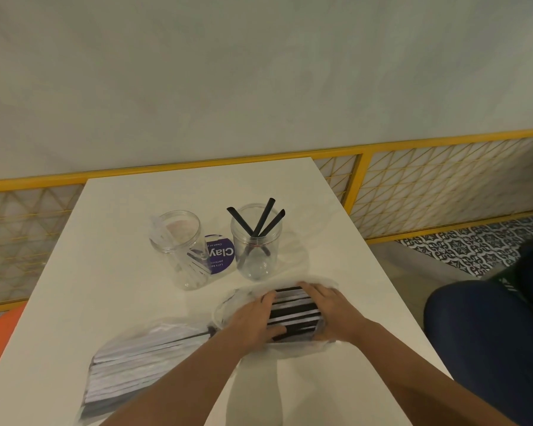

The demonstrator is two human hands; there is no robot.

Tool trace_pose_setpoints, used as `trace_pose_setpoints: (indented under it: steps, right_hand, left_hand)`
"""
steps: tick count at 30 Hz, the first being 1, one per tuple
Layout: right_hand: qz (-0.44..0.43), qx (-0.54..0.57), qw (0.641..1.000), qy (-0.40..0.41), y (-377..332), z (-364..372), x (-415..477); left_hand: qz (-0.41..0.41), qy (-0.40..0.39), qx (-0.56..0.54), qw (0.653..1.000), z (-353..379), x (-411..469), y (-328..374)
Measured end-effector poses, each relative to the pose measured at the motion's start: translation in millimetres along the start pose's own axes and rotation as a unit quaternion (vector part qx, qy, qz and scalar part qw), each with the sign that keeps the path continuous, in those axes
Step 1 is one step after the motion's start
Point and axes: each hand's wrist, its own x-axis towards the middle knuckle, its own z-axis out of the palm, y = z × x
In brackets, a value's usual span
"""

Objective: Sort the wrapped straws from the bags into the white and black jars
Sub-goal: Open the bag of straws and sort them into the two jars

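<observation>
Sorting step in hand: drawing stock from the bag of black straws (293,313), which lies on the white table (111,210) just in front of the two jars. The left hand (251,319) spans the left end of the bundle, its fingers (266,299) on the far edge and its thumb curled onto the near edge. The right hand (331,309) clasps the right end in the same way, fingers (308,289) laid along the far side over the film. Both hands thus hold the bag, and no single straw is separated yet. The black jar (256,241), a clear, smooth plastic cylinder with a wide mouth, holds three slim black straws leaning fanwise above its rim. The white jar (179,249), of like make, holds a few pale wrapped straws. The bag of white straws (142,361) rests near the left forearm, thin, crinkled and translucent. A round purple printed label (220,255) lies between the jars. The next move probably calls for parting the limp film at one end, pinching out a few stiff, slippery straws and standing them upright in the black jar without tipping that light vessel.
</observation>
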Motion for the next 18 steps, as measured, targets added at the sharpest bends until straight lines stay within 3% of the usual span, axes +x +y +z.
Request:
trace_pose_setpoints:
  steps: [10,18]
  right_hand:
    - [0.012,0.05,0.999,0.017,4,0,1]
    - [0.08,0.226,0.971,0.025,15,-11,-1]
  left_hand:
    - [0.001,-0.023,0.054,0.998,-1,4,-4]
    - [0.002,0.014,-0.004,1.0,0,-1,-7]
